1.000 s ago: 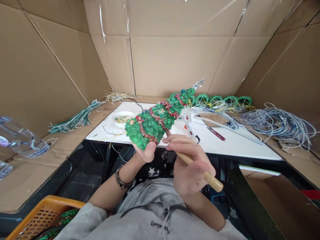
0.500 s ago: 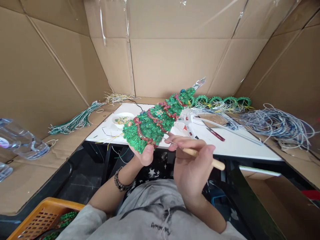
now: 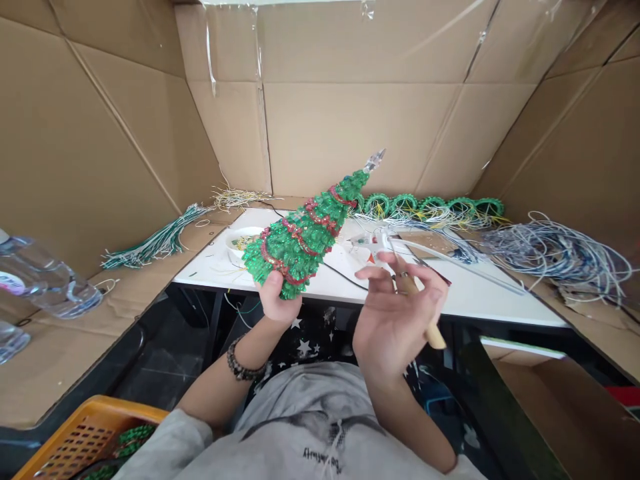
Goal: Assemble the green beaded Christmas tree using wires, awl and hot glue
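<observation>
At the white table (image 3: 490,301), left hand (image 3: 277,301) grips a glittery red-garlanded green tree (image 3: 311,235), right hand (image 3: 395,320) a tool (image 3: 435,336).

So the tree (image 3: 313,241) is glittery green with red garlands (image 3: 323,222) and a silvery tip (image 3: 375,161), plus tan handle (image 3: 435,337), orange basket (image 3: 107,404), black fabric (image 3: 320,333) with white stars (image 3: 304,347).

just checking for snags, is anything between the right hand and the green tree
Nothing visible stands between the right hand and the green tree gripped in the left hand. A black cable shows in the gap, but it appears to lie on the white tabletop behind.
</observation>
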`<action>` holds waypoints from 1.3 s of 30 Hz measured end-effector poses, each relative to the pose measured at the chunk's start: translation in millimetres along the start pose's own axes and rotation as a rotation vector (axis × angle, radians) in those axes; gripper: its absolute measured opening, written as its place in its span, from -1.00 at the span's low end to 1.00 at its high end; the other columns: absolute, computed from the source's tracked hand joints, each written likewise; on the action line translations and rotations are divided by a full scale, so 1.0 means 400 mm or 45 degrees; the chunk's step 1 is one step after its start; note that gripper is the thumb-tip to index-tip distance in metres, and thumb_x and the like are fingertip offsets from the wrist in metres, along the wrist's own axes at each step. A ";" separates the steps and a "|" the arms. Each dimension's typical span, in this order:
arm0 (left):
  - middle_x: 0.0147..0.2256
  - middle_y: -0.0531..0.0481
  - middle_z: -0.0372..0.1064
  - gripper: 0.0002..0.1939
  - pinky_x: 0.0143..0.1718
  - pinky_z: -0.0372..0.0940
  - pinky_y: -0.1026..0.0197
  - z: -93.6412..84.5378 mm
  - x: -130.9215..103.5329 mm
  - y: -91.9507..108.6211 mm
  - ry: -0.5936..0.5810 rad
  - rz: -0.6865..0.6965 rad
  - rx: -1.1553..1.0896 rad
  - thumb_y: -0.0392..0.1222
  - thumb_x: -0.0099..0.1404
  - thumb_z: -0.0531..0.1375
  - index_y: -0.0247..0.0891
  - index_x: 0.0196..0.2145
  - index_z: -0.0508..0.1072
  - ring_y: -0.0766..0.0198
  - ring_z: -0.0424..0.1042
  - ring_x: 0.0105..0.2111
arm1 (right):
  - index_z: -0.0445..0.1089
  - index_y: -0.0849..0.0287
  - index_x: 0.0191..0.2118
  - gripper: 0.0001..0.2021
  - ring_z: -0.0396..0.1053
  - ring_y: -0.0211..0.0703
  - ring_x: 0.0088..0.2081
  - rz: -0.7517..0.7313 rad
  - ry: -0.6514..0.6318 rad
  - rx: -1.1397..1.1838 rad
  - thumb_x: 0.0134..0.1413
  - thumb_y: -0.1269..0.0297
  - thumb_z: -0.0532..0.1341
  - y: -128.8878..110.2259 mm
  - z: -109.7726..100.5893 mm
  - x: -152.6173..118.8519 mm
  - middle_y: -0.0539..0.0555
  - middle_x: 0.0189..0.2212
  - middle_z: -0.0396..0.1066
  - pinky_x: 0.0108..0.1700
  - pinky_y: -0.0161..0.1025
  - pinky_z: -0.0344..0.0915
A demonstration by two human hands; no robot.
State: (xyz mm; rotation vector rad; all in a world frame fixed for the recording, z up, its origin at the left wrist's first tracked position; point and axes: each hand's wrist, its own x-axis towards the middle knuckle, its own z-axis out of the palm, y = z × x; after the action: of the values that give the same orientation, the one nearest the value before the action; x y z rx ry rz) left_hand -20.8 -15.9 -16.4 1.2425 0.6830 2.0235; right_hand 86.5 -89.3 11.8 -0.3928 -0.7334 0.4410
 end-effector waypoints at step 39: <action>-0.49 0.07 0.44 -0.69 -0.71 0.18 0.38 -0.014 0.107 0.172 -0.520 -0.148 0.188 0.02 0.22 0.35 -0.25 -0.42 0.41 0.47 0.31 -0.68 | 0.42 0.11 -0.13 -0.38 0.39 -0.29 -0.46 0.832 -0.981 0.172 0.05 -0.37 0.07 0.078 -0.090 0.171 0.00 -0.42 0.49 -0.42 -0.17 0.45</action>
State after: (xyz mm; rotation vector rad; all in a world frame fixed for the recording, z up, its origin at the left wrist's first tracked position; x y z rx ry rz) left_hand -58.0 -28.6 54.5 1.6024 0.6926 1.5800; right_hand 149.7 -35.1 9.7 -0.3248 -1.3111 1.2941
